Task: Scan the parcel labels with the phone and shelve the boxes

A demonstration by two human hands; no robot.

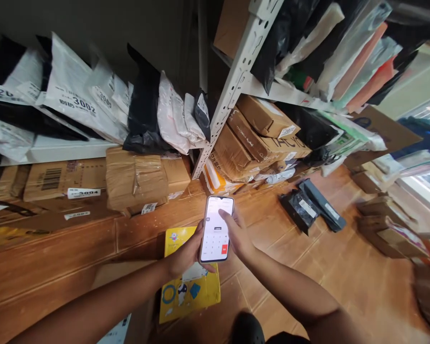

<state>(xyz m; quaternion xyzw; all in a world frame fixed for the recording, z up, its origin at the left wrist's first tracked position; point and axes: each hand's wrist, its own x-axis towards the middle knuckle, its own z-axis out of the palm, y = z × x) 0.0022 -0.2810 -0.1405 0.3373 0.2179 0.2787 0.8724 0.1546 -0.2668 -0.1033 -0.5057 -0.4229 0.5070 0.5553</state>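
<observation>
A smartphone (217,231) is upright before me, its lit screen showing a number keypad with a red key. My left hand (189,251) is closed round its left side and lower back. On the right edge is my right hand (238,234), its thumb over the upper screen and its other fingers partly hidden behind the phone. Below the phone, a yellow printed package (189,298) lies low down, partly covered by my left hand and forearm.
Metal shelving (232,91) holds labelled bags, including a white parcel bag (69,88), and cardboard boxes (136,179). Black parcels (301,208) lie on the wood-look floor (272,253). More boxes (383,234) stand at right, and a carton (143,306) at lower left.
</observation>
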